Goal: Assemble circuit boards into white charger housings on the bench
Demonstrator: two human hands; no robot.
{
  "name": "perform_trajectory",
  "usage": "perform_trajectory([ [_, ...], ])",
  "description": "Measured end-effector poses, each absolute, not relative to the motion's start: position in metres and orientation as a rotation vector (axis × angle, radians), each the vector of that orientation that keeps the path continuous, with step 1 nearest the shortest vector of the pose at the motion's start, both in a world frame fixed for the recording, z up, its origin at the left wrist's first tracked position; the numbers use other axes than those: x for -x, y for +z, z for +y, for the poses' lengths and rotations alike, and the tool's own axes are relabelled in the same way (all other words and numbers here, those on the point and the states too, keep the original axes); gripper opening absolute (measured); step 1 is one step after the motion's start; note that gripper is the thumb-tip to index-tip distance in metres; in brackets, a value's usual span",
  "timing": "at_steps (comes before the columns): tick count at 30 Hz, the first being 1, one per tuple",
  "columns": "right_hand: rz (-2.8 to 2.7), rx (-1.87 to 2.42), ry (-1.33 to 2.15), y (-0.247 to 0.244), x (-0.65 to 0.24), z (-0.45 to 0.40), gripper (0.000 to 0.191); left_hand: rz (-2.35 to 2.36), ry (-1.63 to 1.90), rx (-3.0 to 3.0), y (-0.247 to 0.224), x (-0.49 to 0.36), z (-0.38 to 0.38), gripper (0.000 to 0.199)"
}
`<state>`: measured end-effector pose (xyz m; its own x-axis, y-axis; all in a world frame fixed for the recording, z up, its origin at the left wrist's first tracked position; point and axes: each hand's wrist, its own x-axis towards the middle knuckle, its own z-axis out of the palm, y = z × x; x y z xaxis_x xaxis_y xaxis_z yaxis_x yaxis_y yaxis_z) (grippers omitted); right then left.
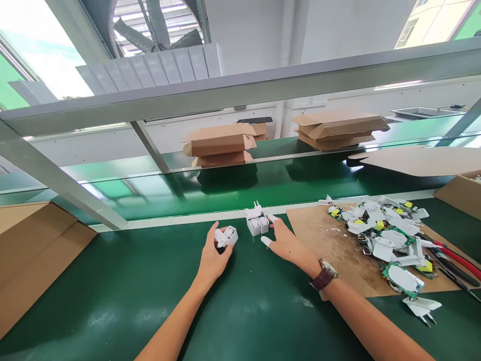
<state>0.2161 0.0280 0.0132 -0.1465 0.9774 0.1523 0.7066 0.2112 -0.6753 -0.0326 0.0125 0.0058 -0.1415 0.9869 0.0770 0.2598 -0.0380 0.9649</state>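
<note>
My left hand (215, 254) grips a small white plastic housing (230, 235) with a white piece across it, held just over the green work surface (150, 281). To its right, a pair of white housings (257, 223) stands side by side on the surface, with a white plug piece (256, 209) on top. My right hand (281, 239) is beside these housings, its fingers apart and nothing between them. White covers sit on two of its fingertips, and a watch is on that wrist.
Brown cardboard (315, 245) at right bears a pile of white casings and circuit boards (391, 230), with red-handled pliers (460, 258) beside it. A large carton (41, 255) stands at left. Flat cartons (221, 145) lie beyond the green belt (278, 180), behind a metal frame.
</note>
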Motion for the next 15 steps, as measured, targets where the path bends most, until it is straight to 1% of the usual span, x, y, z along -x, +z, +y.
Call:
perform_trajectory([
  [4, -1.898, 1.517, 0.63, 0.014, -0.214, 0.036, 0.023, 1.388, 1.298, -1.24, 0.011, 0.039, 0.026, 0.085],
  [7, -1.88, 1.502, 0.625, 0.011, -0.215, 0.036, 0.019, 1.236, 1.265, -1.092, 0.014, 0.04, 0.042, 0.095],
  [11, -1.859, 1.498, 0.62, 0.004, -0.215, 0.036, 0.016, 1.157, 1.226, -1.071, 0.012, 0.029, 0.06, 0.107],
  [15, -1.839, 1.487, 0.604, 0.001, -0.214, 0.036, 0.019, 1.121, 1.146, -1.168, 0.007, 0.007, 0.07, 0.124],
])
